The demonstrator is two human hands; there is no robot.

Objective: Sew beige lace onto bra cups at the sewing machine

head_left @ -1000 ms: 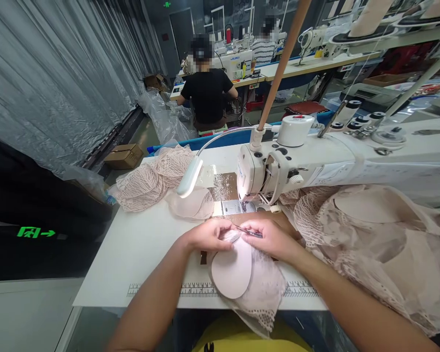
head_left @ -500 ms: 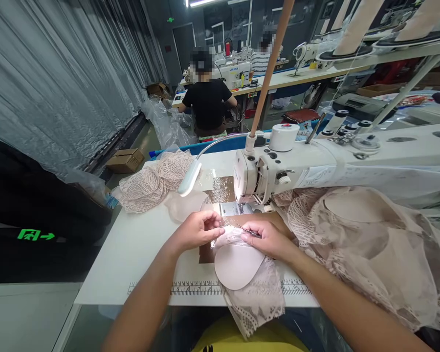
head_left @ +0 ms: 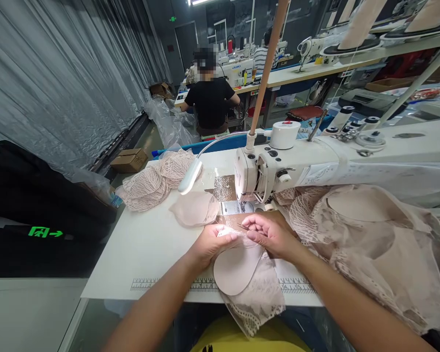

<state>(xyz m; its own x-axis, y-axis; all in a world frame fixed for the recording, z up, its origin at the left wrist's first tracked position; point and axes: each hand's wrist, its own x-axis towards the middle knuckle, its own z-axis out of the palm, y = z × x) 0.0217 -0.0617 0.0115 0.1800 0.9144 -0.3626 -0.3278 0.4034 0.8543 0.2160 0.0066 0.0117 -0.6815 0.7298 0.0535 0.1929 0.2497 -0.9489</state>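
A pale pink lace piece (head_left: 266, 286) with a smooth, rounded cup pad (head_left: 236, 271) lies in front of the sewing machine (head_left: 256, 171), its patterned end hanging over the table's front edge. My left hand (head_left: 210, 244) is closed on the upper lace edge, thumb on top. Beside it, my right hand (head_left: 269, 232) is closed around a small pointed metal tool (head_left: 244, 227), mostly hidden by the fingers; whether it is snips or tweezers I cannot tell. The right thumb is at the same lace edge. Both hands are just short of the needle area.
Folded lace pieces (head_left: 150, 183) and a sheer cup piece (head_left: 194, 209) lie left of the machine. A lamp (head_left: 190, 177) leans over the table. Heaped pink fabric (head_left: 381, 244) covers the right side. A person in black (head_left: 209, 105) sits further back at another machine.
My left hand has moved right and down and now grips the lace edge. My right hand has shifted slightly right, keeping the tool. The view has tilted a little.
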